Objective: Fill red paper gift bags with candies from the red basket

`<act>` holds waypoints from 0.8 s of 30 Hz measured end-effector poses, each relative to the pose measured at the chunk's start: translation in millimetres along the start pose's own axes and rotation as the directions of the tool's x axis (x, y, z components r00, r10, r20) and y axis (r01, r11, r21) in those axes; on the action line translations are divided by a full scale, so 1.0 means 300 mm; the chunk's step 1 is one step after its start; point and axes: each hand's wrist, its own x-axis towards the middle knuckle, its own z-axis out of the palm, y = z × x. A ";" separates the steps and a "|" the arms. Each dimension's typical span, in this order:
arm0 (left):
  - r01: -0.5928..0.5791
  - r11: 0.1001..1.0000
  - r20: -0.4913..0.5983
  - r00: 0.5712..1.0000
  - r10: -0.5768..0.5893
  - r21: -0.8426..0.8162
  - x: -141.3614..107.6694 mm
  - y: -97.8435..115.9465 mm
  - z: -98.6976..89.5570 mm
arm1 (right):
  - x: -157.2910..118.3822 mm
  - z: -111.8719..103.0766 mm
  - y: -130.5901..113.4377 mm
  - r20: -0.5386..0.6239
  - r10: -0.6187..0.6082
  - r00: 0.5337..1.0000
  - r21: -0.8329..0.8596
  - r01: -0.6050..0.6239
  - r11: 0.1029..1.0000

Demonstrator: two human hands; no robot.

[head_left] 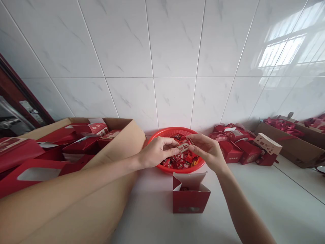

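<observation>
Over a red plastic basket [177, 169] of wrapped candies, my left hand [158, 152] and my right hand [207, 150] meet. Between their fingertips they hold a small packet [183, 147] with a pale label and dark characters; both hands are closed on it. Nearer to me on the counter stands a red box [190, 202] with its top flaps up. Something dark and red shows inside it, too shaded to make out.
A large cardboard box [124, 145] of red boxes fills the left. Several closed red boxes [230, 151] sit at the right by the tiled wall, with a cardboard box [291, 149] of red ribbon-like items beyond.
</observation>
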 end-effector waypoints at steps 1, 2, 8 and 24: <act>0.001 1.000 -0.005 1.000 -0.001 0.017 0.000 0.000 -0.001 | 0.000 0.001 0.003 0.000 0.020 1.000 0.014 -0.020 1.000; 0.002 1.000 -0.006 1.000 -0.002 0.028 -0.001 -0.001 -0.001 | -0.001 0.002 0.006 -0.005 0.031 1.000 0.021 -0.031 0.999; 0.006 1.000 0.079 0.997 -0.005 -0.010 0.001 -0.010 -0.003 | 0.000 0.002 0.018 -0.015 0.014 1.000 -0.029 -0.014 0.999; -0.049 0.901 0.238 0.970 -0.060 0.430 -0.033 -0.021 0.015 | 0.032 -0.067 0.108 -0.107 -0.002 0.994 -0.346 -0.036 0.938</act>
